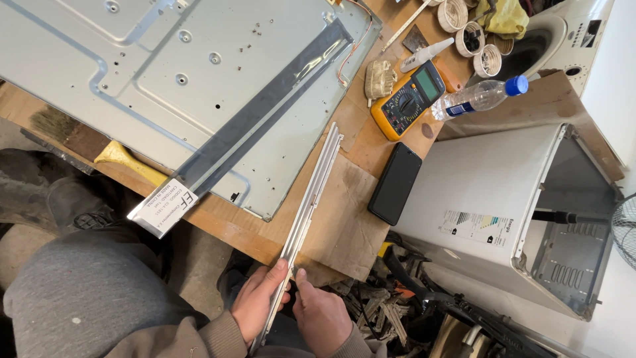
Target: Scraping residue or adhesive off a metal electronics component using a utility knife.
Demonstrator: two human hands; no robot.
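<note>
Long, thin bundle of white strips (306,205) gripped at its near end by both hands. Left hand (257,301) wrapped around the left edge, thumb up along the strip; right hand (322,317) pinching the right edge, fingertips closed on it. Long axis running from the grip up and slightly rightward, far end resting on the wooden workbench (371,149) just beside the corner of the grey metal back panel (172,79). Whole length lying ahead of the hands, near end overhanging the bench edge and a brown cardboard sheet (341,229). Both hands equally near, side by side on the same end.

Containers: three small round tubs (472,36) at the far bench edge, contents too small to tell; a clear plastic bottle (478,98) with blue cap lying on its side, seemingly near empty; an open white appliance casing (523,212) on its side at right, hollow inside. Yellow multimeter (407,101) and black phone (395,183) well apart from the grip.
</note>
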